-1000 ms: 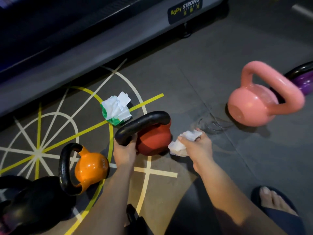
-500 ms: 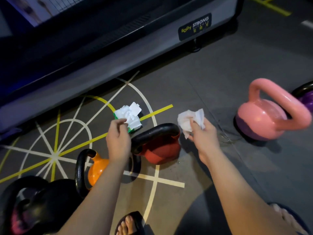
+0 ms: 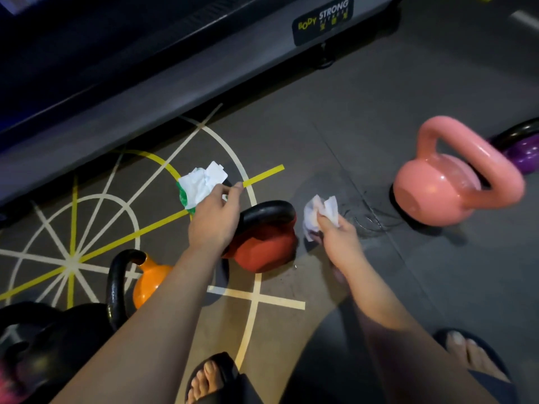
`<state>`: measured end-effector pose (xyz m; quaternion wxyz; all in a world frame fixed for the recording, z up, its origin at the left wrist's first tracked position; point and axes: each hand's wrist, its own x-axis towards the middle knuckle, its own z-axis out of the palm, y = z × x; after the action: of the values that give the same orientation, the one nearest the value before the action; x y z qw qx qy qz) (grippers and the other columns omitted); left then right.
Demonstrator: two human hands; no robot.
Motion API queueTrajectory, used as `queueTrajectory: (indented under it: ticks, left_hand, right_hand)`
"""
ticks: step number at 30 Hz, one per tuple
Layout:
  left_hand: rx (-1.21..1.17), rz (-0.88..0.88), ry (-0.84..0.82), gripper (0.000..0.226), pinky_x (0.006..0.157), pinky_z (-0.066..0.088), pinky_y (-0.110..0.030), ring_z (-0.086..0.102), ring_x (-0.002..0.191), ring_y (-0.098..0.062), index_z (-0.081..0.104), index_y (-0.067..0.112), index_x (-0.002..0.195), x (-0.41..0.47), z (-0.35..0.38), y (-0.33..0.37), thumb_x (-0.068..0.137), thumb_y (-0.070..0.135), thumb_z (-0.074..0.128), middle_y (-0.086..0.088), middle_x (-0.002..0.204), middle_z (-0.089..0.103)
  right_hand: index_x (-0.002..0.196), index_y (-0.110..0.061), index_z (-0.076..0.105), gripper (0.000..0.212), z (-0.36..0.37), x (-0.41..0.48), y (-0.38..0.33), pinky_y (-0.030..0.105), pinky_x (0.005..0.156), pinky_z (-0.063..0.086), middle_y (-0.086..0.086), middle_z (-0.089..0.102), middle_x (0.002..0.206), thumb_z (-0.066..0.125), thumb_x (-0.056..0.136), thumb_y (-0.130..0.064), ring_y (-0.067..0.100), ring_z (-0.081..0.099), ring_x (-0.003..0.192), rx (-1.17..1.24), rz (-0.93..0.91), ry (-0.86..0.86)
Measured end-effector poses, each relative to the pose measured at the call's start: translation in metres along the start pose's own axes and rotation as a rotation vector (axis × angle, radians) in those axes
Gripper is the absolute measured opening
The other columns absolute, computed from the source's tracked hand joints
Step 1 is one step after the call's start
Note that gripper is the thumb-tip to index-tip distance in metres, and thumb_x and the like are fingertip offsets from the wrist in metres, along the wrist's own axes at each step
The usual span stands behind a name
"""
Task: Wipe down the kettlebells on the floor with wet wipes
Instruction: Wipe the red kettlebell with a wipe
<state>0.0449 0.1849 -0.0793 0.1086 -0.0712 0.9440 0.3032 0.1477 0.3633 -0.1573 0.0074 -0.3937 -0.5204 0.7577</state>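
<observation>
Your right hand (image 3: 338, 237) pinches a crumpled wipe (image 3: 320, 209) beside the red kettlebell (image 3: 264, 247); your left hand (image 3: 214, 218) reaches the pack (image 3: 198, 185), grip unclear. The pink kettlebell (image 3: 437, 191) glistens, probably wiped; the orange kettlebell (image 3: 151, 282) likely remains.

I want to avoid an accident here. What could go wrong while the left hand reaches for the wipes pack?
Wet streaks shine on the floor beside the pink kettlebell; open sandals may slip there. The red kettlebell stands unheld in front of bare toes and could tip. The right hand holds a crumpled wipe, which may smear dirt if reused.
</observation>
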Motion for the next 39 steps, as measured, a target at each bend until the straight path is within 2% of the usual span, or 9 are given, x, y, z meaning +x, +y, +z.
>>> queueTrajectory:
  ticks: [4, 9, 11, 14, 19, 22, 25, 33, 39]
  left_hand:
    - [0.165, 0.014, 0.000, 0.050, 0.088, 0.044, -0.043, 0.050, 0.097, -0.029, 0.063, 0.026, 0.095, -0.003, 0.001, 0.006, 0.097, 0.066, 0.034, -0.002, 0.097, 0.061]
    - [0.216, -0.007, -0.030, 0.049, 0.090, 0.045, -0.045, 0.054, 0.099, -0.032, 0.064, 0.026, 0.092, -0.001, 0.001, 0.009, 0.095, 0.063, 0.032, -0.004, 0.098, 0.063]
    - [0.228, -0.001, -0.017, 0.047, 0.088, 0.045, -0.044, 0.053, 0.097, -0.033, 0.063, 0.025, 0.089, -0.002, 0.001, 0.010, 0.095, 0.060, 0.032, -0.006, 0.097, 0.063]
    - [0.226, 0.001, -0.010, 0.044, 0.086, 0.043, -0.043, 0.053, 0.096, -0.032, 0.063, 0.026, 0.091, -0.002, 0.001, 0.009, 0.094, 0.057, 0.033, -0.004, 0.097, 0.062]
    - [0.244, 0.022, -0.023, 0.040, 0.080, 0.038, -0.041, 0.051, 0.093, -0.031, 0.064, 0.024, 0.092, -0.001, 0.001, 0.009, 0.097, 0.050, 0.033, -0.005, 0.096, 0.060]
    - [0.239, 0.018, -0.046, 0.037, 0.078, 0.035, -0.041, 0.049, 0.093, -0.032, 0.061, 0.022, 0.092, 0.001, 0.000, 0.010, 0.097, 0.046, 0.032, -0.006, 0.099, 0.060]
    - [0.223, 0.036, -0.043, 0.034, 0.081, 0.034, -0.039, 0.046, 0.095, -0.028, 0.063, 0.023, 0.105, 0.001, 0.001, 0.010, 0.098, 0.042, 0.034, -0.003, 0.102, 0.057]
    - [0.203, 0.126, 0.035, 0.034, 0.086, 0.037, -0.040, 0.051, 0.118, -0.027, 0.060, 0.027, 0.119, 0.000, 0.001, 0.004, 0.099, 0.041, 0.036, -0.003, 0.123, 0.060]
    - [0.223, 0.127, 0.037, 0.031, 0.087, 0.040, -0.043, 0.051, 0.114, -0.029, 0.059, 0.022, 0.109, 0.000, 0.001, 0.003, 0.099, 0.039, 0.035, -0.006, 0.116, 0.061]
  right_hand:
    - [0.073, -0.020, 0.064, 0.022, 0.029, -0.006, 0.009, 0.036, 0.085, 0.044, 0.003, 0.057, 0.074, 0.060, 0.095, -0.018, 0.021, 0.052, 0.080, 0.172, 0.075, -0.095]
    - [0.116, -0.001, 0.066, 0.043, 0.024, -0.018, 0.030, 0.036, 0.110, 0.041, 0.015, 0.069, 0.117, 0.037, 0.095, -0.024, 0.026, 0.065, 0.110, 0.995, 0.260, -0.162]
    - [0.127, 0.001, 0.064, 0.042, 0.026, -0.017, 0.031, 0.038, 0.116, 0.040, 0.014, 0.066, 0.129, 0.043, 0.097, -0.019, 0.025, 0.062, 0.123, 0.894, 0.237, -0.170]
    - [0.123, -0.006, 0.065, 0.027, 0.029, -0.015, 0.031, 0.031, 0.098, 0.054, 0.011, 0.074, 0.115, 0.064, 0.096, -0.006, 0.019, 0.071, 0.108, 0.518, 0.124, -0.126]
    - [0.123, -0.014, 0.064, 0.051, 0.020, -0.012, 0.029, 0.026, 0.093, 0.056, -0.001, 0.075, 0.117, 0.075, 0.082, 0.013, 0.011, 0.069, 0.113, 0.167, -0.105, -0.246]
    - [0.105, -0.020, 0.072, 0.036, 0.029, -0.005, 0.023, 0.033, 0.089, 0.058, -0.005, 0.079, 0.100, 0.080, 0.080, 0.006, 0.006, 0.070, 0.095, -0.018, -0.219, -0.236]
    - [0.113, -0.016, 0.074, 0.037, 0.033, 0.001, 0.025, 0.032, 0.085, 0.057, 0.007, 0.078, 0.106, 0.083, 0.080, -0.002, 0.012, 0.069, 0.090, -0.048, -0.211, -0.248]
    - [0.112, -0.046, 0.072, 0.035, 0.040, 0.003, 0.032, 0.029, 0.100, 0.050, 0.008, 0.058, 0.120, 0.085, 0.082, -0.030, 0.007, 0.059, 0.107, -0.233, -0.209, -0.123]
    - [0.110, -0.001, 0.069, 0.028, 0.020, 0.002, 0.022, 0.031, 0.083, 0.053, 0.005, 0.076, 0.098, 0.079, 0.086, -0.013, 0.016, 0.068, 0.090, -0.146, -0.145, -0.323]
